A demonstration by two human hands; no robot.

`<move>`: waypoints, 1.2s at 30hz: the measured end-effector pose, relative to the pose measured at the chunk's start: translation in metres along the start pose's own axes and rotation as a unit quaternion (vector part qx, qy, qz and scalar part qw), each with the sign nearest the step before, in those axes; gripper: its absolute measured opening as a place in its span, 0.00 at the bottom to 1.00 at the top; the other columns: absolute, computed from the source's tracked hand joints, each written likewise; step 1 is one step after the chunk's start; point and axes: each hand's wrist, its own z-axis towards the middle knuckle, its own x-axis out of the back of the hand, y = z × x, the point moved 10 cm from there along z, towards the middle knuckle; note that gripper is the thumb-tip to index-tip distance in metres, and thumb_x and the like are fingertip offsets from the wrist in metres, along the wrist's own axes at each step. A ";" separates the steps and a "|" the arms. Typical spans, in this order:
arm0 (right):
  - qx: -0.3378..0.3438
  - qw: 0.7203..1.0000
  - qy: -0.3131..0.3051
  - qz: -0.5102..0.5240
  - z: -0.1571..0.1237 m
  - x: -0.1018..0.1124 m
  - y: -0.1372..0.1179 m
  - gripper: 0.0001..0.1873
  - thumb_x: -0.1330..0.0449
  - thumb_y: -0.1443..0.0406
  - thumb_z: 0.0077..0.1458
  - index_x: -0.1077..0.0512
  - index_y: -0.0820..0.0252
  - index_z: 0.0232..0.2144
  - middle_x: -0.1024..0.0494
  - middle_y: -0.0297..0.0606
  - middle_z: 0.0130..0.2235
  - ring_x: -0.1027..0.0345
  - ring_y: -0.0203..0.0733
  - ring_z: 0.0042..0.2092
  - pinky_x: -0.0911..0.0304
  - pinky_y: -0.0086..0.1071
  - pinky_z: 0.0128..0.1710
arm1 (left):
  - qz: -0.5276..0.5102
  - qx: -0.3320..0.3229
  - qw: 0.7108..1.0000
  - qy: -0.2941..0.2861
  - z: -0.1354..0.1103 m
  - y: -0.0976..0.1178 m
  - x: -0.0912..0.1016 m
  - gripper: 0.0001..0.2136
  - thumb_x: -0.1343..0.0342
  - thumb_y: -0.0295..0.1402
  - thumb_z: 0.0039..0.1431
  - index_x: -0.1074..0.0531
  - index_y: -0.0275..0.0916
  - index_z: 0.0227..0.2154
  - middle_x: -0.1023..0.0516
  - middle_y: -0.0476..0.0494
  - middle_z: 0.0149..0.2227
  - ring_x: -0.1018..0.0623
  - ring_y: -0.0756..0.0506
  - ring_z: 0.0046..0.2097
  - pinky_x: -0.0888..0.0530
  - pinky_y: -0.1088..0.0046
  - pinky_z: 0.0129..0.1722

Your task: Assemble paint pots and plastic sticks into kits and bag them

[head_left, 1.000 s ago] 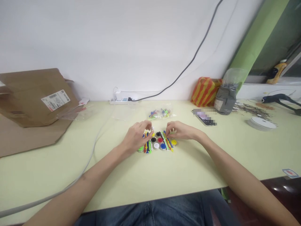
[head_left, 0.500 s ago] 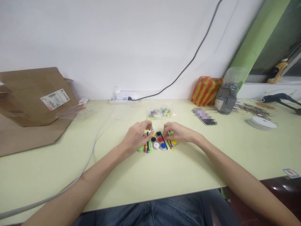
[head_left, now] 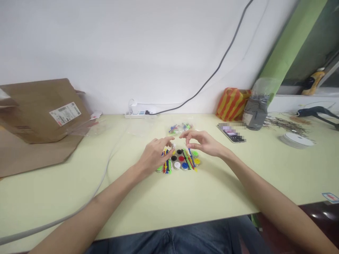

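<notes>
Several round discs in different colours lie grouped on the table, among them a red disc [head_left: 181, 158], a white disc [head_left: 177, 165] and a blue disc [head_left: 184, 165]. Thin coloured plastic sticks [head_left: 188, 160] lie in a bundle on the right of the group, and more plastic sticks [head_left: 167, 165] lie on its left. My left hand [head_left: 156, 151] pinches a small whitish piece [head_left: 173, 145], too small to name, above the left sticks. Over the group's far right side, my right hand [head_left: 203, 143] is raised with thumb and index finger apart.
Behind the discs lies a clear bag [head_left: 181, 127] of coloured pieces. A phone [head_left: 231, 133], a striped bag [head_left: 231, 104] and a white spool [head_left: 296, 139] are at the right. Cardboard [head_left: 42, 113] stands left, and a grey cable [head_left: 103, 180] crosses my left forearm.
My right hand has let go of a black stick, which lies with the right-hand sticks, and has lifted up and away. The left hand keeps its pinch in nearly the same place.
</notes>
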 end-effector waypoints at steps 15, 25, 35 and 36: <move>-0.068 0.962 0.107 0.241 0.001 -0.034 0.014 0.19 0.36 0.49 0.58 0.35 0.58 0.34 0.34 0.26 0.19 0.43 0.33 0.22 0.45 0.29 0.26 | -0.020 -0.013 0.999 0.025 -0.002 0.008 0.005 0.10 0.48 0.36 0.69 0.29 0.39 0.48 0.20 0.45 0.40 0.21 0.46 0.40 0.28 0.70 0.40; -0.098 0.935 0.103 0.325 0.000 -0.045 0.017 0.23 0.34 0.50 0.55 0.41 0.55 0.37 0.33 0.23 0.19 0.46 0.30 0.21 0.49 0.25 0.23 | -0.248 0.082 0.965 0.003 -0.003 0.015 -0.002 0.08 0.49 0.34 0.69 0.28 0.40 0.45 0.22 0.49 0.35 0.25 0.51 0.33 0.28 0.76 0.37; -0.090 0.962 0.105 0.237 0.000 -0.047 0.019 0.24 0.37 0.45 0.56 0.42 0.55 0.34 0.32 0.23 0.17 0.44 0.31 0.17 0.47 0.24 0.17 | -0.294 0.081 0.952 0.017 -0.005 0.019 0.001 0.07 0.47 0.30 0.67 0.27 0.39 0.44 0.19 0.48 0.34 0.20 0.51 0.35 0.25 0.77 0.38; -0.092 0.961 0.101 0.239 -0.001 -0.049 0.020 0.24 0.38 0.45 0.56 0.43 0.54 0.34 0.33 0.23 0.17 0.45 0.30 0.16 0.48 0.23 0.16 | -0.292 0.074 0.953 0.021 -0.006 0.020 0.001 0.07 0.47 0.30 0.67 0.27 0.39 0.44 0.19 0.48 0.34 0.20 0.51 0.34 0.25 0.77 0.37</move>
